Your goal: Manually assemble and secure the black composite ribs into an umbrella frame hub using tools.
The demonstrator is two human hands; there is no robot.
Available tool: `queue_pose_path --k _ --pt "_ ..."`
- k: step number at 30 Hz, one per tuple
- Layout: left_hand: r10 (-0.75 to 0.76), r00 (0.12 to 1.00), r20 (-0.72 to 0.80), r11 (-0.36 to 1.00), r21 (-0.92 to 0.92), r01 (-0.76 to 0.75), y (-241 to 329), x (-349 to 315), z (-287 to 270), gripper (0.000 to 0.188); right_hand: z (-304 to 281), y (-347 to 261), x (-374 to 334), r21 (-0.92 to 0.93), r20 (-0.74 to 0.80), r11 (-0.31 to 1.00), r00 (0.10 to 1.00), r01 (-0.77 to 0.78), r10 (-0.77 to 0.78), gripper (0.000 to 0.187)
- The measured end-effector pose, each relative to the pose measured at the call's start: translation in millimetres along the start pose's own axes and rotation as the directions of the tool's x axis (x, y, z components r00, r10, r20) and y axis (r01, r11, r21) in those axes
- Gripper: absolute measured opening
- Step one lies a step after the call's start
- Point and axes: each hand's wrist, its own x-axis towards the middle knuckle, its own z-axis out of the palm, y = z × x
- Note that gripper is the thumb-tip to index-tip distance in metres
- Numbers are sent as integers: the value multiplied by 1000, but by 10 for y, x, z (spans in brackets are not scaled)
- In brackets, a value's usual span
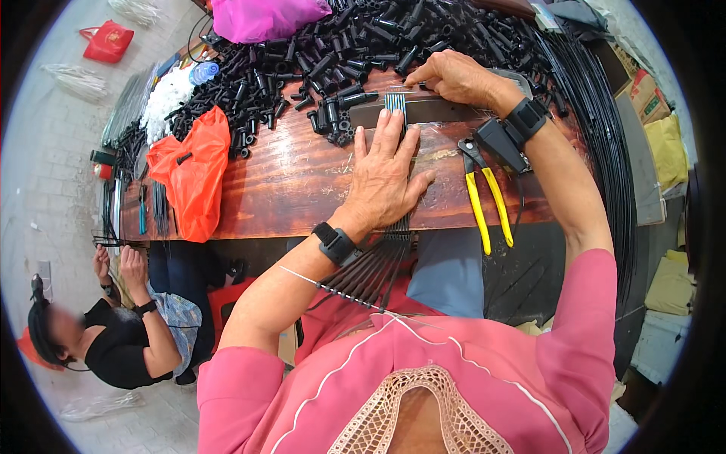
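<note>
My left hand [384,170] lies flat, fingers stretched, on a row of thin black rods [363,266]. The rods fan out beneath my wrist toward my lap, where a thin wire [299,275] crosses their near ends. Just past my fingertips, their pale bluish metal tips [395,101] lie side by side on a dark flat bar [446,110]. My right hand [457,78] is above the far side of the bar, its fingers curled and thumb and forefinger close together near the tips. Whatever they pinch is too small to make out.
Yellow-handled pliers [497,203] lie right of my left hand. Black tubular parts [325,64] are heaped across the back, beside an orange bag [198,170] and white pieces [168,102]. Long black rods [605,144] line the right edge. Another person [125,340] sits at left.
</note>
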Motion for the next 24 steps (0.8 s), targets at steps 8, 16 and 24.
queue_pose_path --k 8,16,24 --pt "7 1000 5 1000 -11 -7 5 -1 6 64 45 62 21 29 -3 997 997 73 -73 42" --pt "7 1000 7 1000 -9 -7 3 -9 -8 61 -5 -37 42 -24 70 999 997 -24 26 44" --pt "11 1000 22 1000 -12 -11 1 2 -15 59 19 4 75 -69 -4 997 1000 23 -24 36"
